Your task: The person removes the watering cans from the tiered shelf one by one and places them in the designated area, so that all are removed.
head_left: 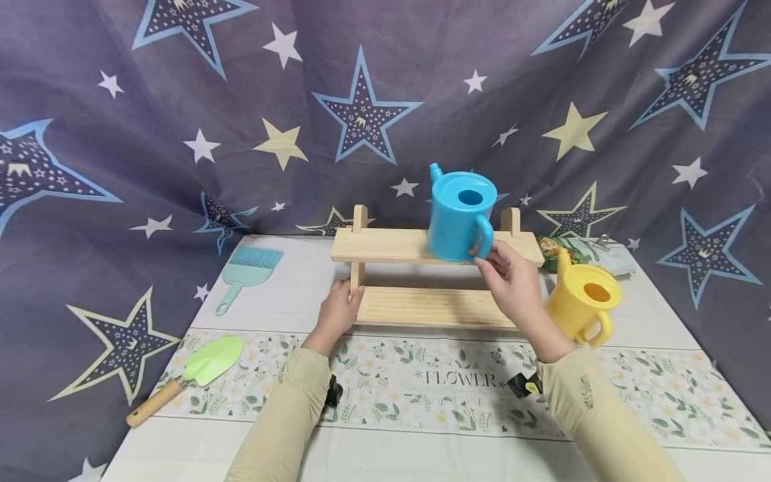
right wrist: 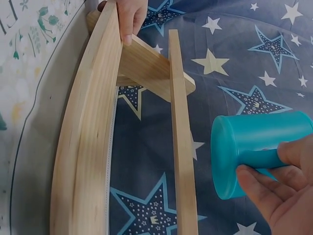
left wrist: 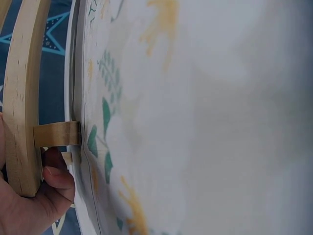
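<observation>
In the head view a blue watering can is upright at the upper board of a two-tier wooden shelf. My right hand pinches the can's handle between thumb and fingers. The right wrist view shows a small gap between the base of the can and the upper board. My left hand grips the left end of the lower board. Seen from the left wrist, thumb and fingers lie on either side of that board's end.
A yellow watering can stands right of the shelf, close to the right forearm. Behind it lies a plastic packet. On the left are a green brush-like dustpan tool and a green trowel. A star-patterned curtain hangs behind.
</observation>
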Available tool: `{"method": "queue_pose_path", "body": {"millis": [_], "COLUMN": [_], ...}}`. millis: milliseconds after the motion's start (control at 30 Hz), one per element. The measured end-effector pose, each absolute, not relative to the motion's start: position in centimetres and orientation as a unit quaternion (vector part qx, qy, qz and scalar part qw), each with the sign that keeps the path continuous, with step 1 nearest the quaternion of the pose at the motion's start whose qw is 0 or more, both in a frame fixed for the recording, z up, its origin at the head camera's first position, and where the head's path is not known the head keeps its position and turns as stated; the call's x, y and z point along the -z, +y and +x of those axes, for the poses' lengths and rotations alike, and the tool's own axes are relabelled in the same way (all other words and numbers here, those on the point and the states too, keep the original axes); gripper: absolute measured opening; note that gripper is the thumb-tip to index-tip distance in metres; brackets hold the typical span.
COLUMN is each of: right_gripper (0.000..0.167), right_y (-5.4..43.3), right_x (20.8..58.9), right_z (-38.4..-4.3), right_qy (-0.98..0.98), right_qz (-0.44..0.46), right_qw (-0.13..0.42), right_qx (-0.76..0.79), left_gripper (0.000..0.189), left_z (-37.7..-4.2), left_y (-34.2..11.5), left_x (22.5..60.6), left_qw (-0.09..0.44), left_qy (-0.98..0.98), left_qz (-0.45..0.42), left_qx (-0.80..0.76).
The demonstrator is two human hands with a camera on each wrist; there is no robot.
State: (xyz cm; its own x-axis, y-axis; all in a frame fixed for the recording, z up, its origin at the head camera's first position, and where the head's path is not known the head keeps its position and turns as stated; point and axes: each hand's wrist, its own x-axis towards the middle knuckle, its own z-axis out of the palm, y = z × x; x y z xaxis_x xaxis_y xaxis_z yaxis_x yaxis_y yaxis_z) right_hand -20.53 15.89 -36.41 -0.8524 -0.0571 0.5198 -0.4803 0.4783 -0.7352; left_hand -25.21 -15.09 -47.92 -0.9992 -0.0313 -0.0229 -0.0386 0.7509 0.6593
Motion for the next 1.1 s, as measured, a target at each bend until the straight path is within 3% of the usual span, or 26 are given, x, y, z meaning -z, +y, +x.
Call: {"method": "queue_pose_path", "body": {"millis": [633, 1100], "right_gripper": [0.019, 0.027], "right_y": [18.9, 21.6], "right_x": [36.6, 36.7], "right_z": [-19.5, -18.3], "right_qy": [-0.822, -0.843], "right_qz": [0.155, 0.118], "right_qw": [0.25, 0.251], "right_qx": [-0.489, -0.461], "left_gripper": [0.051, 0.051], "left_z": [-25.1, -25.0], "left_y": [-15.0, -15.1], "left_x": [47.8, 47.8], "left_qw": [0.002, 0.001], "left_qy": [0.935, 0.936], "left_qz": [-0.016, -0.013], "left_qx": [-0.354, -0.352]}}
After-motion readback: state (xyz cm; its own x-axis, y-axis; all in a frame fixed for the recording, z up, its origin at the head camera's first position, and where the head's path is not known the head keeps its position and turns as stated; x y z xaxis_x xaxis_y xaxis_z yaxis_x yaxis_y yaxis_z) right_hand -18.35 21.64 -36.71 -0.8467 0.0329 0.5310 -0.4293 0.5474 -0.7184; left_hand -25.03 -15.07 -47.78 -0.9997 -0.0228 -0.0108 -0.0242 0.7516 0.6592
